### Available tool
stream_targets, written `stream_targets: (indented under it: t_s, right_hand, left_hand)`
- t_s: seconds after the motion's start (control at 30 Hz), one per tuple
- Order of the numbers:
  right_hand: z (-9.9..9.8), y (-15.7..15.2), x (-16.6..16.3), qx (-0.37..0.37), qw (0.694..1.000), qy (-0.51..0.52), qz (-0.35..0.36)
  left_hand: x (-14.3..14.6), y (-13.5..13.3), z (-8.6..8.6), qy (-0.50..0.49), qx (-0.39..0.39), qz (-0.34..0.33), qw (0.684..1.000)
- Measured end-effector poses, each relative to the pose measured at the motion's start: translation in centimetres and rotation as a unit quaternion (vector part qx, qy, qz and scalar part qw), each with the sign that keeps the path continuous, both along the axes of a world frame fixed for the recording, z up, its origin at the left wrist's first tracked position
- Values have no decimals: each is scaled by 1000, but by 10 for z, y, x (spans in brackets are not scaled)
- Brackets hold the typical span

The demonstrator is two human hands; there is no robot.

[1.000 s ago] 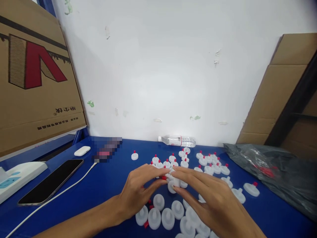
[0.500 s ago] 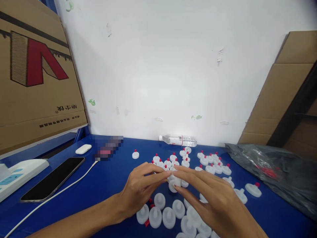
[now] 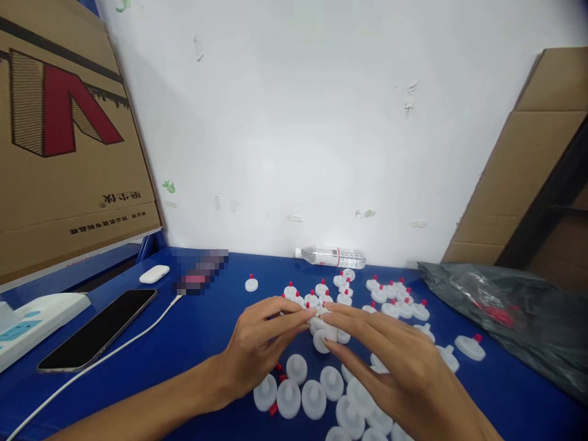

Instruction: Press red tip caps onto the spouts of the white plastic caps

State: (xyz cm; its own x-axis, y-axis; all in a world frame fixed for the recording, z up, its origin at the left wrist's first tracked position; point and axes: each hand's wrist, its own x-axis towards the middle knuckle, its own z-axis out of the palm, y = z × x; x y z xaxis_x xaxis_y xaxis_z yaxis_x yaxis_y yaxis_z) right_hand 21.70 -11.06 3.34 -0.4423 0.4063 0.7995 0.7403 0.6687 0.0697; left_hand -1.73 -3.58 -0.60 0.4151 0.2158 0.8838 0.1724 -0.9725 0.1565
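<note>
A hand could pass along the bare strip of desk (image 3: 202, 334) between the white cable (image 3: 133, 343) and the left grip (image 3: 257, 334); farther back, a lone red-tipped disc (image 3: 251, 284) stands there. Beyond both grips, clustered red-tipped discs (image 3: 344, 298) obstruct, then the bottle (image 3: 328, 256) and wall (image 3: 298, 135). White discs (image 3: 313, 399) crowd the near side; the grey bag (image 3: 535, 331) bounds the right.

The bench (image 3: 193, 331) is blue. Just short of the left grip (image 3: 257, 334) and the right grip (image 3: 390, 349) lie white discs (image 3: 313, 400); beyond stand red-capped discs (image 3: 251, 284), and farther back a bottle (image 3: 328, 256) on its side. Well left of the left grip I see a phone (image 3: 98, 331), a white case (image 3: 154, 274), a power strip (image 3: 59, 309) and a blurred object (image 3: 202, 275), too unclear from here to name. Right of the right grip spreads grey plastic (image 3: 542, 343).
</note>
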Motion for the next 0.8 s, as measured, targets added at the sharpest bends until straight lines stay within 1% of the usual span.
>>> stream_targets:
  t_s: [0.17,0.27,0.37,0.6,0.8]
  right_hand:
    - [-1,-1,-1,-3,1000,-6,8]
    - [-1,0,-3,-18,1000,-6,18]
    - [-3,1,-4,-33,999,0,13]
    - [-9,1,-4,-50,999,-9,15]
    - [-7,2,-3,-57,997,4,44]
  left_hand:
    - [1,1,-1,0,2,11,1000]
    - [1,3,-2,-1,10,10,1000]
    - [0,4,-2,1,17,10,1000]
    - [0,4,-1,36,36,10,999]
    - [-1,9,-5,64,36,16,997]
